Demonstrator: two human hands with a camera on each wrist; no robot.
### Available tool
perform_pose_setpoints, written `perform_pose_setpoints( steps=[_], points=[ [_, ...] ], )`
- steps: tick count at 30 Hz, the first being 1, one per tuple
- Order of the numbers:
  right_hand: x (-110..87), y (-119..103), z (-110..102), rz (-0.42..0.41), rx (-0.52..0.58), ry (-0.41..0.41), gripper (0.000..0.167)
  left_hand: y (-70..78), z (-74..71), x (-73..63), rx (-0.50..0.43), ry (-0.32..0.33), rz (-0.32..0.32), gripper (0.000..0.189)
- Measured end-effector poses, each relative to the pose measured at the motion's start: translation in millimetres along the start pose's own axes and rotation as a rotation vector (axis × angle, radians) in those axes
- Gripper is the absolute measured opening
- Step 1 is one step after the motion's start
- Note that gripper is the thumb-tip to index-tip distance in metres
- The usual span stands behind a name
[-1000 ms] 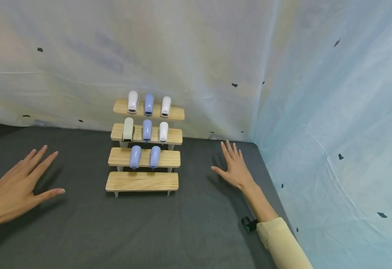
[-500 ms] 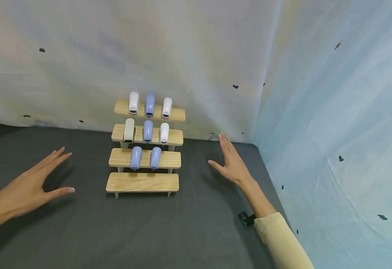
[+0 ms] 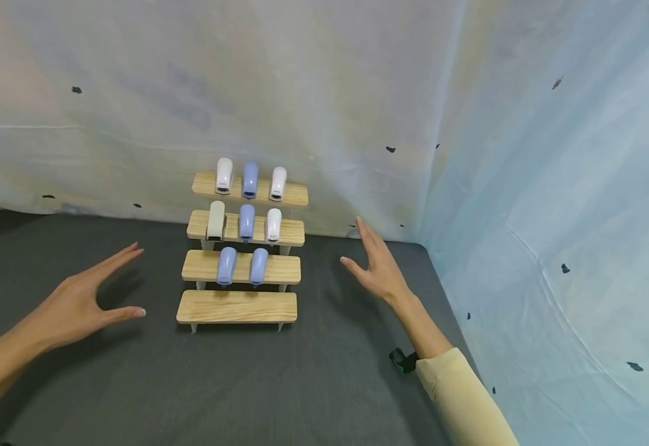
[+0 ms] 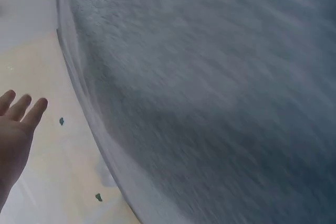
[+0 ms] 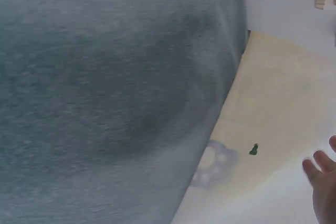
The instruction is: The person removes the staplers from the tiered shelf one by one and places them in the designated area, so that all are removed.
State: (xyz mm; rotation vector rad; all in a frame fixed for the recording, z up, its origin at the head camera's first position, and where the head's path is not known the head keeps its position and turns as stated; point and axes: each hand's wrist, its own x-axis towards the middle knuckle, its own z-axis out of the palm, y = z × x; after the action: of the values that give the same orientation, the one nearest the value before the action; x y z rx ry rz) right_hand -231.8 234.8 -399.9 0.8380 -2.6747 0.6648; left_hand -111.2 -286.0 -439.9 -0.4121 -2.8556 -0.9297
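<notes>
Staplers (image 3: 226, 265): ranged on the upper three tiers of the wooden rack (image 3: 236, 307); untouched
Progress: apparently at a start or pause; nothing lifted, gripping left to do
Left hand (image 3: 76, 310): fingers released; over the bench (image 3: 246, 384)
Right hand (image 3: 383, 275): likewise released; across the rack

Left hand (image 4: 13, 144), right hand (image 5: 325, 186) cut by wrist views' edges

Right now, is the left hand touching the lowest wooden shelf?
Apart. In the head view, a strip of the dark cloth shows plainly between the left hand and the near end of the lowest wooden shelf.
</notes>
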Motion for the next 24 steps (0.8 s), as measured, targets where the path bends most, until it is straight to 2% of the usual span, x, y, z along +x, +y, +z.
perform_pose_setpoints(
  steps=[5,9,18,24],
  points=[
    [10.6,-7.4,-1.3,-0.075,0.034,0.065,0.084,6.8,3.0,8.8,-0.070,0.020,-0.003,0.110],
    [19.5,-13.0,-2.6,-0.115,0.064,0.086,0.081,11.0,3.8,14.5,-0.133,0.020,-0.018,0.104],
    [37.7,-23.6,-4.5,-0.152,0.127,0.112,0.080,17.1,7.3,24.2,-0.206,0.025,-0.001,0.092],
    [49.3,-30.5,-8.4,-0.176,0.200,0.139,0.071,18.3,12.3,28.8,-0.229,-0.002,-0.011,0.086]
  ],
)
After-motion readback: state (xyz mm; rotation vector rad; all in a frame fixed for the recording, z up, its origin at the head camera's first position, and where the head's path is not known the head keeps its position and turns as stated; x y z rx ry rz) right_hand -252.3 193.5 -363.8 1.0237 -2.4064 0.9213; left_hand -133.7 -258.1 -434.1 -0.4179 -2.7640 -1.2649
